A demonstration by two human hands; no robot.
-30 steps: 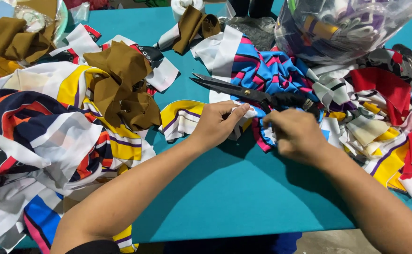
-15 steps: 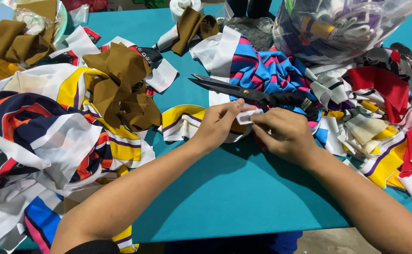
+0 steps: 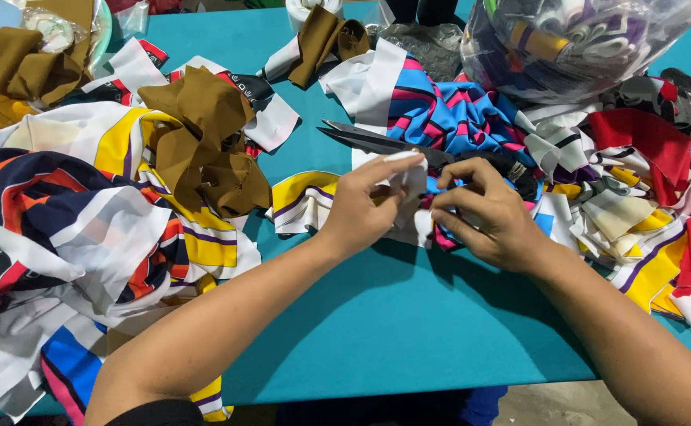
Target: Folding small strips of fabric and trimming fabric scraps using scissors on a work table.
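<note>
Fingers (image 3: 397, 162) of the left hand (image 3: 365, 209) and right hand (image 3: 483, 213) are pinched on a white fabric scrap (image 3: 412, 193), just beside scissors (image 3: 377, 140) laid on the teal table (image 3: 377, 315).

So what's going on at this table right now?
A person sits at a teal table piled with fabric scraps. Both hands meet over a small white scrap: the left hand pinches it from the left, the right hand grips it from the right. Just behind the hands lie black scissors, blades pointing left, untouched. A brown cloth heap sits to the left, striped scraps behind, and a clear plastic bag of more scraps at the far right.
</note>
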